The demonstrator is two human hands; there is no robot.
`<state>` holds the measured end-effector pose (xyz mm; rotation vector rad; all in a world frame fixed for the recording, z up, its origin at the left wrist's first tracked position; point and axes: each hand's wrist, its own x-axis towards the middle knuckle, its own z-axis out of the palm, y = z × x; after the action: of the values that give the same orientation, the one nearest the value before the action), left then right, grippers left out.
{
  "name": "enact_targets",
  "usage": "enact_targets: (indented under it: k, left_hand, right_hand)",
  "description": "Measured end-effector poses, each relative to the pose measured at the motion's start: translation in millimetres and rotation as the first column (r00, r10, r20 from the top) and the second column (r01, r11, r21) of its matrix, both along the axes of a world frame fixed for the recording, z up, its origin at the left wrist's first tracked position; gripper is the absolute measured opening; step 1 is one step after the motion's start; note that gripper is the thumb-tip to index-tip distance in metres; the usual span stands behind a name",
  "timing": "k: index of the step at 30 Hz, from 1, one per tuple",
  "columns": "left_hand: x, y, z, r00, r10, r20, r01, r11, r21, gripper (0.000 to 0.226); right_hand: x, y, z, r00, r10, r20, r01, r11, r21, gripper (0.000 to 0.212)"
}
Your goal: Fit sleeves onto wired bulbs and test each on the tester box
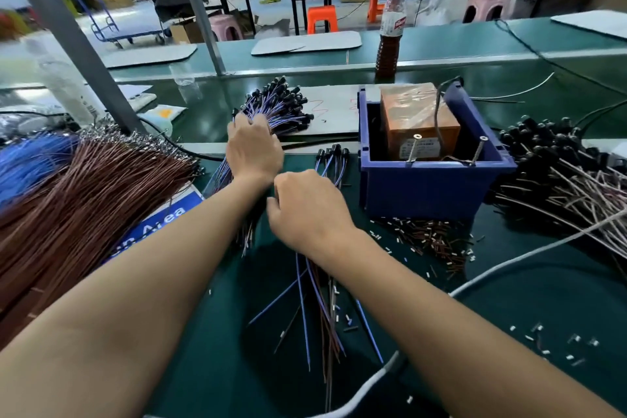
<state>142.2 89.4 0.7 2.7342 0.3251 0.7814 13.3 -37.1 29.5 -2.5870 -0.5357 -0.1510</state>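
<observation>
Left hand [253, 149]: curled round fanned bundle of blue-wired black-capped bulbs [281, 105], far-centre on green table [509, 299]. Right hand [307, 209]: closed on several blue and brown wires [320, 302], near-centre. Blue plastic bin holding orange tester box [419, 122]: just right of hands.

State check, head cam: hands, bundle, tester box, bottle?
left hand: gripping the blue-wired bulb bundle
right hand: curled round wires
blue tester box: open-topped, two screws upright at front rim
bottle: capped, upright
</observation>
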Motion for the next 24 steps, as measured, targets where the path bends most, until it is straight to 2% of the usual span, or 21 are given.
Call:
enact_targets:
  k: [2, 4, 7, 10, 15, 17, 19, 21, 23, 24]
  left_hand:
    - [1, 5, 2, 0.997, -0.01, 0.071, 0.01, 1.0, 0.003, 0.014]
    - [5, 12, 6, 0.997, 0.017, 0.08, -0.018, 1.0, 0.015, 0.017]
    - [16, 27, 12, 0.988, 0.129, -0.087, -0.129, 0.992, -0.002, 0.033]
    - [27, 36, 14, 0.97, 0.145, -0.196, -0.146, 0.989, 0.009, 0.032]
    - [31, 34, 17, 0.986, 0.142, -0.092, -0.144, 0.989, -0.024, 0.024]
    - [28, 27, 25, 0.988, 0.152, -0.025, -0.154, 0.976, -0.156, 0.023]
    - [21, 20, 40, 0.982, 0.17, 0.082, -0.121, 0.9, -0.419, 0.013]
    - [11, 12, 62, 0.976, 0.153, 0.155, -0.012, 0.748, -0.664, 0.004]
    - [-2, 1, 82, 0.968, 0.05, 0.246, 0.187, 0.512, -0.838, 0.004]
    - [-9, -5, 92, 0.954, -0.003, 0.3, 0.281, 0.359, -0.89, 0.006]
  right_hand:
    - [18, 15, 0, 0.998, 0.035, -0.06, -0.035, 0.999, -0.006, 0.008]
    - [30, 28, -5, 0.99, 0.046, -0.131, -0.054, 0.997, -0.06, 0.021]
    - [46, 39, -15, 0.981, 0.044, -0.188, -0.074, 0.985, -0.156, 0.032]
    - [61, 43, -18, 0.971, 0.028, -0.237, -0.073, 0.981, -0.181, 0.036]
    - [65, 41, -18, 0.968, 0.015, -0.25, -0.065, 0.979, -0.193, 0.038]
    - [62, 40, -18, 0.965, 0.015, -0.261, -0.07, 0.977, -0.201, 0.036]
    - [62, 37, -13, 0.95, 0.023, -0.31, -0.089, 0.976, -0.199, 0.029]
    - [64, 32, -6, 0.922, 0.066, -0.382, -0.132, 0.98, -0.148, 0.021]
    - [61, 25, -2, 0.889, 0.116, -0.443, -0.125, 0.992, 0.009, 0.024]
    - [57, 23, -2, 0.871, 0.139, -0.472, -0.063, 0.983, 0.174, 0.025]
